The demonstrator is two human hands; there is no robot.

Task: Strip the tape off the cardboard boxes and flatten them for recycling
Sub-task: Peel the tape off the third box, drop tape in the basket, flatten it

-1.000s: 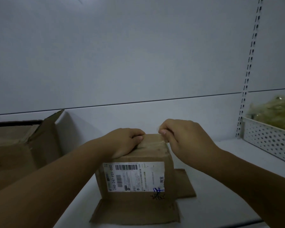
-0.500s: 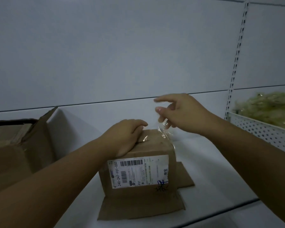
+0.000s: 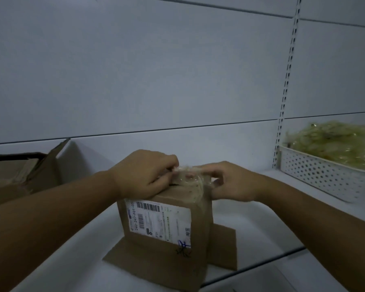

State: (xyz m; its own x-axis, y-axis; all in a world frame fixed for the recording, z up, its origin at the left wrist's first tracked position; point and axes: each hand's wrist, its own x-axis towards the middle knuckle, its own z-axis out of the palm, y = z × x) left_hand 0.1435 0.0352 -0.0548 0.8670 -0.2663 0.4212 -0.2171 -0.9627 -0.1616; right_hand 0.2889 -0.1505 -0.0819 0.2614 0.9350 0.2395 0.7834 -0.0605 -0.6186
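Observation:
A small brown cardboard box (image 3: 167,256) with a white shipping label (image 3: 159,221) stands on a white shelf, its bottom flaps spread flat. Clear tape (image 3: 190,182) is bunched and lifted over the box's top right edge. My left hand (image 3: 145,175) rests on the top of the box, its fingertips pinching the tape's near end. My right hand (image 3: 230,182) is at the box's upper right side, fingers curled on the other end of the tape.
A larger open cardboard box (image 3: 19,175) sits on the shelf at the left. A white perforated basket (image 3: 325,175) heaped with crumpled clear tape stands at the right. A slotted upright runs up the white back wall. The shelf's front edge lies just below the small box.
My right hand, raised above the box half a second ago with tape peeling up, has come back down to the box's top right. My left hand has shifted onto the tape.

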